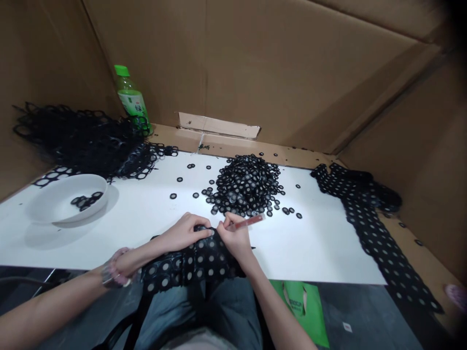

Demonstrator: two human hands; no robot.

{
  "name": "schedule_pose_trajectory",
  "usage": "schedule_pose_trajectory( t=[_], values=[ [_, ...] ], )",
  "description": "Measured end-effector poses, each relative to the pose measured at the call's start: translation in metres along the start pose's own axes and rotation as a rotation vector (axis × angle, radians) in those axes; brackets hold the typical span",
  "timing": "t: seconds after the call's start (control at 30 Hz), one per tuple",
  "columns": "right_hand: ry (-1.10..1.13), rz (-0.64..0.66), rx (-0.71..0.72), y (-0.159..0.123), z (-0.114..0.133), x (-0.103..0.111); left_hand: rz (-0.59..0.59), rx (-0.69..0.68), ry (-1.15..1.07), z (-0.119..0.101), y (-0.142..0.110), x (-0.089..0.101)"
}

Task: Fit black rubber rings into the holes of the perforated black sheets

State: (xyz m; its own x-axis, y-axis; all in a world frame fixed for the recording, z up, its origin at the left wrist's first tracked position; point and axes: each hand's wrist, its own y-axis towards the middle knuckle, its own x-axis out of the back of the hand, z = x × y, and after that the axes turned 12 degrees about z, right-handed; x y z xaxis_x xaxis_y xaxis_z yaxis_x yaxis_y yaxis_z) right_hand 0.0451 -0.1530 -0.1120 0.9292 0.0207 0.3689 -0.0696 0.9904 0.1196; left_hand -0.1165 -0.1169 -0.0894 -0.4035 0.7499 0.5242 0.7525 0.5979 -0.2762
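Observation:
A black rubbery sheet with rows of grey round dots (209, 257) drapes over the table's front edge and my lap. My left hand (190, 233) grips its upper edge, thumb on top and fingers curled over. Closed round a thin, red, pen-like tool (250, 222), my right hand (233, 238) rests at the sheet's upper right; the tool's working tip is hidden by the fingers. Just beyond both hands lies a heap of small black rings with grey centres (248, 184), several of them scattered around it.
At left stands a white bowl (40, 206) with a few black rings inside. Behind it is a tangle of black perforated webbing (83, 141) beside a green bottle (133, 99). More dotted strips (375, 228) hang over the right edge. Cardboard walls (255, 63) enclose the white tabletop (310, 253).

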Motion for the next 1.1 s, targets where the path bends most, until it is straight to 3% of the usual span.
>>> schedule_pose_trajectory(
  t=[0.17,0.33,0.5,0.7,0.97,1.1],
  values=[
    [0.231,-0.062,-0.070,0.004,-0.003,0.006,0.057,0.076,0.198,-0.008,-0.004,0.005],
    [0.287,-0.190,-0.017,-0.008,0.011,0.010,0.126,0.059,0.272,-0.009,-0.001,0.008],
    [0.310,-0.085,-0.102,-0.024,0.015,0.001,0.160,0.036,0.222,-0.009,-0.004,0.008],
    [0.227,-0.049,-0.100,-0.024,0.011,-0.002,0.124,0.146,0.223,-0.010,-0.011,0.005],
    [0.145,-0.062,-0.070,-0.026,0.015,-0.002,0.142,0.184,0.179,-0.009,-0.012,0.002],
    [0.233,-0.062,-0.115,-0.026,0.012,-0.002,0.159,0.186,0.136,-0.008,-0.013,0.003]
  ],
)
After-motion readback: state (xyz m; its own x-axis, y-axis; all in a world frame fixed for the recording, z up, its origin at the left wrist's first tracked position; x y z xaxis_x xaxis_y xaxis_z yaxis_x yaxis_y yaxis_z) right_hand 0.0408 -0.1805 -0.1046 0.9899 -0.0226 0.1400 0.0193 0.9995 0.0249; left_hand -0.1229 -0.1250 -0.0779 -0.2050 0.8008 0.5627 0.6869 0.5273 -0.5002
